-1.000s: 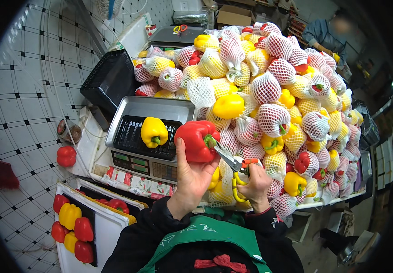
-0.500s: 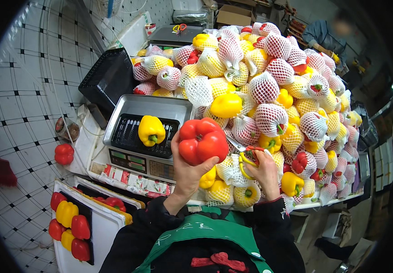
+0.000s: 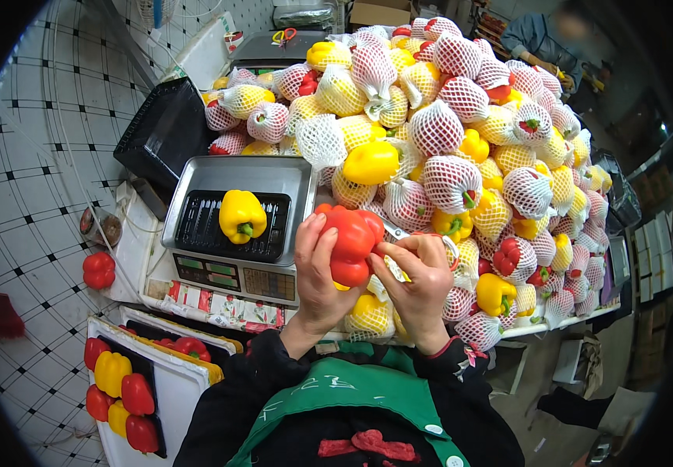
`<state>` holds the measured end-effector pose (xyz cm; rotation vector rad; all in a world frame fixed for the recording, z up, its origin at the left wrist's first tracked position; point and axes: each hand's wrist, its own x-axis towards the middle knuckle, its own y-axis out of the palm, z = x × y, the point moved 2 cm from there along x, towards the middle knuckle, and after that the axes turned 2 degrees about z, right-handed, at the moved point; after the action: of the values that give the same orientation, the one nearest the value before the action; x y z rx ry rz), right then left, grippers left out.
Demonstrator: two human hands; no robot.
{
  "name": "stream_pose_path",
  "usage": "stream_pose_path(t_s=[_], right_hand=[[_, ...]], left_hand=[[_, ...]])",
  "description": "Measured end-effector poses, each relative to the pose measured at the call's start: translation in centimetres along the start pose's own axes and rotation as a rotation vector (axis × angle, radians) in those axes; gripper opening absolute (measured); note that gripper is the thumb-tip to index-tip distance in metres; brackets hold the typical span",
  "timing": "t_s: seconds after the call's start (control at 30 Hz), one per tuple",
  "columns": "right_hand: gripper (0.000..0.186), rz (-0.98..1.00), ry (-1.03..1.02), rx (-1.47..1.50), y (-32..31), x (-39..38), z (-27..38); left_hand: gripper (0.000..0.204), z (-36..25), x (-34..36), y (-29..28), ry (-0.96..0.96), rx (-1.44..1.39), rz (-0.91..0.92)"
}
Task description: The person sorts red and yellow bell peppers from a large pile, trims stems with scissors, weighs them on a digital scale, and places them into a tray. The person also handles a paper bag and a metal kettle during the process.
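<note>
Pepper-heaped table (image 3: 562,323), steel scale (image 3: 235,268), white tiled floor (image 3: 33,156) alongside.

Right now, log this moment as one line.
left hand: holds red pepper | right hand: on pepper | scale tray: yellow pepper

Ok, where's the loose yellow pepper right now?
In the head view, the yellow pepper lies on a black tray on the scale, left of the red pepper held in both hands.
</note>
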<state>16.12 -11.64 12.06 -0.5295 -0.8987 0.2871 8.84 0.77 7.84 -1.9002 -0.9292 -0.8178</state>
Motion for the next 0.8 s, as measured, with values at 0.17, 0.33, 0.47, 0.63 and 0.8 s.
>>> stream_pose_path(t_s=[0.17,0.33,0.47,0.63,0.8], right_hand=[[0.016,-0.016,-0.037,-0.075,0.7,-0.3,-0.2],[0.016,-0.063,-0.073,-0.076,1.2,-0.8,-0.5],[0.012,-0.045,0.157,0.218,-0.8,0.1,-1.4],[0.031,-0.365,0.131,-0.156,-3.0,0.9,-2.4],[0.021,-0.026,-0.070,-0.078,-2.2,-0.1,-2.1]], left_hand=[[0.082,0.3,-0.6,0.4,0.023,-0.001,0.042],[0.085,0.6,-0.7,0.6,0.019,-0.030,0.073],[0.092,-0.2,0.2,-0.1,-0.112,-0.126,0.090],[0.096,0.0,0.3,0.0,-0.190,-0.184,0.116],[0.094,-0.4,0.2,0.0,-0.150,-0.181,0.157]])
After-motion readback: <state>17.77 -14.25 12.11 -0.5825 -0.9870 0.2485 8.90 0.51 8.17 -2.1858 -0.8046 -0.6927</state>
